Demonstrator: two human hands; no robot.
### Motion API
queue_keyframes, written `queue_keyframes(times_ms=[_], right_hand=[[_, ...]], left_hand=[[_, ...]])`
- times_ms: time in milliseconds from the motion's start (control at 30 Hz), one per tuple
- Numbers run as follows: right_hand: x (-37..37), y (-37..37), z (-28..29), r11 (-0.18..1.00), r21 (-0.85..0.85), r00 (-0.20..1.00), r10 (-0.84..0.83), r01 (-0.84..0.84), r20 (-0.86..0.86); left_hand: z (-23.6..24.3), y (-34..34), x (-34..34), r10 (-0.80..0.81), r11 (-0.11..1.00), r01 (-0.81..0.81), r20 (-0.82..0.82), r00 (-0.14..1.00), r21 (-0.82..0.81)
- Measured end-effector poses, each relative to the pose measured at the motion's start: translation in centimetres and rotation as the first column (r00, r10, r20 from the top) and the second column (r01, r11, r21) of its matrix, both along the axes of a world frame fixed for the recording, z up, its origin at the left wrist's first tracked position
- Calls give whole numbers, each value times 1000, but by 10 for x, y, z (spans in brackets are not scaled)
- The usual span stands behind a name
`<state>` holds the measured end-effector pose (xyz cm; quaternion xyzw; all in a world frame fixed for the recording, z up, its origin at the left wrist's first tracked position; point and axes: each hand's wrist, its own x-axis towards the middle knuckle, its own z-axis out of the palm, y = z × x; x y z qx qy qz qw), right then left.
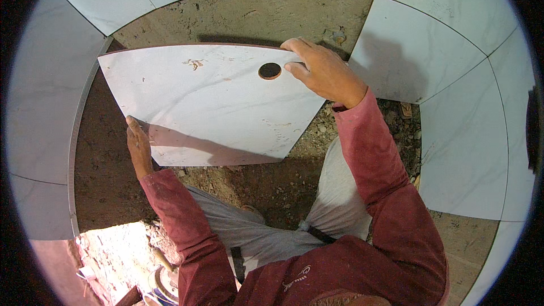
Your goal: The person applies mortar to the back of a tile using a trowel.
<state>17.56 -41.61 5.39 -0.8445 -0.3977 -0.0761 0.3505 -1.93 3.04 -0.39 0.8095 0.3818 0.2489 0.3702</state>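
Observation:
A large white marbled tile [215,99] with a round hole cut near its upper right is held up between my hands, tilted over the bare floor. My right hand [328,73] grips its upper right edge, thumb on the face beside the hole [270,71] and fingers over the rim. At the lower left edge, my left hand [137,146] is closed on the tile, with part of its fingers hidden behind it. Smears of mortar mark the tile's face, and a shadow crosses its lower part.
Laid white wall tiles [391,51] rise at the right and far side. Rough grey mortar [249,14] shows beyond the held tile. A metal edge strip [79,136] runs along the left tiles. Rubble [396,122] lies by my knees; a bucket [164,283] stands at lower left.

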Motion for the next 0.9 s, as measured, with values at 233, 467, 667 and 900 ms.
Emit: queue_keyframes(times_ms=[233,467,667,900], right_hand=[[-1,-1,1,1000,8,1000,-1,1,0],[0,0,5,1000,9,1000,-1,1,-21],[2,-8,1,999,34,999,-4,3,35],[-1,3,6,1000,16,997,-1,2,-73]], left_hand=[[-1,-8,2,-10,999,4,117,993,44],[4,0,-1,-57,994,62,50,997,-85],[0,-7,11,2,1000,-1,-63,998,25],[1,-8,-2,31,992,-36,40,999,123]])
